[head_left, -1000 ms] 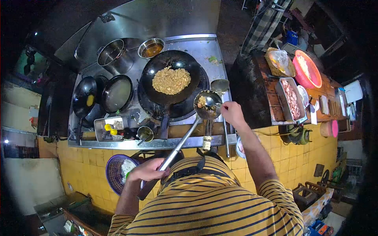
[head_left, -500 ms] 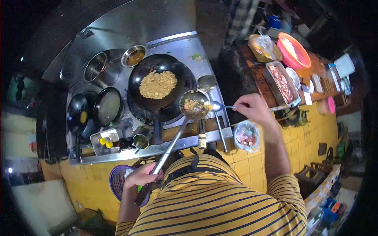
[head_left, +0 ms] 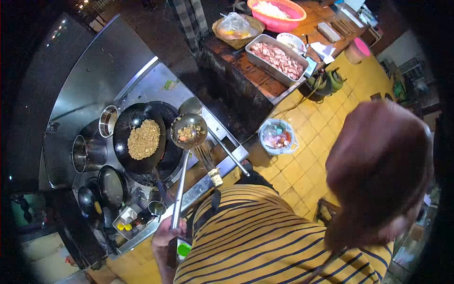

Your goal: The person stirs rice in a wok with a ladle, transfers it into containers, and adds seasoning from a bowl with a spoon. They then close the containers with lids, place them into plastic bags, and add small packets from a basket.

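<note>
Gripping a ladle point(head_left: 182, 182) of food point(head_left: 189, 134), left hand point(head_left: 167, 233) closed, right hand point(head_left: 378, 163) blurred, hold unclear.

Open yellow floor point(head_left: 307, 176), lined bucket point(head_left: 279, 150) obstructing

On your wood table point(head_left: 326, 13), you can see a pink bowl point(head_left: 289, 22) of white food. Just beside it, a clear bag point(head_left: 235, 27) sits in a brown basket point(head_left: 240, 44). A metal tray point(head_left: 268, 70) near them holds cut meat point(head_left: 278, 57). You also see a bin point(head_left: 283, 150) with a plastic bag on the yellow floor point(head_left: 302, 118).
</note>
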The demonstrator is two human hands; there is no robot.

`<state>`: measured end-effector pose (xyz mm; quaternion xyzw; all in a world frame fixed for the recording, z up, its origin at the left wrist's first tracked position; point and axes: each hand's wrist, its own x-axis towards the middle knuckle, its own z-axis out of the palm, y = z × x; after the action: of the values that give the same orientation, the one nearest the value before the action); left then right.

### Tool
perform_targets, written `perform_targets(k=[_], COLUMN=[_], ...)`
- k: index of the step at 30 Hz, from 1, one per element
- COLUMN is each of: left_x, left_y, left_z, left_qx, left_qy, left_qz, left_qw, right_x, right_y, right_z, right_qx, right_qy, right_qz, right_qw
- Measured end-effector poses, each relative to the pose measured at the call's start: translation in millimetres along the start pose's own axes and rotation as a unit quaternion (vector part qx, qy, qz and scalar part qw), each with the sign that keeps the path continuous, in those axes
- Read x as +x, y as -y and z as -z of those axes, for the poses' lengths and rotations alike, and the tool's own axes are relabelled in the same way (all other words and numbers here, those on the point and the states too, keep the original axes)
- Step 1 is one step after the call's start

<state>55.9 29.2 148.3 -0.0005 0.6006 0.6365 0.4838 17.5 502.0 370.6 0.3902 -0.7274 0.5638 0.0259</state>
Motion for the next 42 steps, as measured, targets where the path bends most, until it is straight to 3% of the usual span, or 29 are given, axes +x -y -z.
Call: perform_targets(k=[4,5,7,9,11,13,14,15,16,17,19,21,22,23,24,25,26,27,29,30,31,32,34,35,36,37,38,39,42], left_x=[12,14,16,21,19,31,29,34,38,45,65,87,96,108,123,143,136,161,138,140,146,139,116,125,120,118,119,120,135], left_y=[-10,-5,-12,-5,0,9,2,-5,-10,-14,1,-4,-12,-16,-17,-10,-33,-19,-38,-21,8,27,65,97,107,111,114,116,120], left_z=[-20,-20,-34,-36,-43,-36,-42,-52,-52,-49,-37,-35,-34,-32,-29,-20,-25,-15,-5,11,40,64,98,117,121,127,133,136,136], left_qx=[-0.054,-0.077,-0.101,-0.127,-0.12,-0.142,-0.156,-0.171,-0.18,-0.185,-0.218,-0.266,-0.282,-0.279,-0.274,-0.227,-0.145,-0.191,-0.221,-0.225,0.081,0.373,0.297,0.228,0.223,-0.065,-0.343,-0.349,-0.551], left_qy=[0.002,0.006,-0.016,-0.004,-0.065,-0.03,-0.077,-0.119,-0.123,-0.12,-0.148,-0.153,-0.145,-0.16,-0.173,-0.183,-0.2,-0.202,-0.223,-0.216,-0.411,-0.549,-0.597,-0.621,-0.617,-0.455,-0.231,-0.224,-0.041], left_qz=[-0.03,-0.032,-0.03,-0.054,-0.055,-0.095,-0.099,-0.097,-0.11,-0.123,-0.138,-0.144,-0.143,-0.156,-0.169,-0.185,-0.169,-0.15,-0.079,-0.084,-0.208,-0.301,-0.249,-0.208,-0.209,-0.161,-0.09,-0.089,-0.096], left_qw=[0.998,0.997,0.994,0.99,0.989,0.985,0.98,0.973,0.97,0.968,0.955,0.941,0.938,0.934,0.931,0.939,0.954,0.949,0.946,0.947,0.884,0.685,0.703,0.72,0.726,0.873,0.906,0.906,0.828], right_x=[-16,-24,-58,-104,-128,-133,-156,-161,-169,-177,-115,-88,-82,-57,-56,-16,13,8,40,44,49,48,35,36,37,43,51,56,64], right_y=[-21,-33,-121,-232,-305,-350,-392,-409,-425,-440,-372,-358,-366,-341,-345,-271,-235,-246,-229,-242,-250,-250,-257,-251,-235,-223,-212,-206,-254], right_z=[22,44,38,25,19,11,18,25,31,33,-1,-25,-48,-80,-117,-158,-186,-224,-267,-274,-279,-282,-276,-264,-253,-249,-244,-245,-308], right_qx=[-0.098,-0.197,-0.239,-0.381,-0.483,-0.479,-0.516,-0.4,-0.521,-0.563,-0.615,-0.295,-0.55,-0.423,-0.194,0.206,0.408,0.555,0.508,0.384,0.253,0.117,-0.164,-0.238,-0.307,-0.314,-0.363,-0.408,-0.421], right_qy=[-0.071,0.046,-0.09,-0.214,-0.16,-0.148,-0.145,-0.188,-0.092,-0.093,-0.122,-0.189,-0.073,0.009,0.004,-0.049,0.002,0.006,-0.06,-0.018,0.024,0.042,0.086,0.154,0.221,0.219,0.257,0.296,0.232], right_qz=[-0.046,-0.186,-0.348,-0.336,-0.41,-0.492,-0.437,-0.457,-0.416,-0.382,-0.403,-0.382,-0.276,-0.356,-0.321,-0.487,-0.549,-0.516,-0.483,-0.488,-0.481,-0.444,-0.329,-0.359,-0.39,-0.394,-0.412,-0.43,-0.416], right_qw=[0.992,0.961,0.902,0.834,0.757,0.712,0.722,0.772,0.74,0.727,0.667,0.856,0.785,0.833,0.927,0.848,0.729,0.652,0.71,0.783,0.839,0.887,0.926,0.889,0.84,0.836,0.795,0.749,0.772])
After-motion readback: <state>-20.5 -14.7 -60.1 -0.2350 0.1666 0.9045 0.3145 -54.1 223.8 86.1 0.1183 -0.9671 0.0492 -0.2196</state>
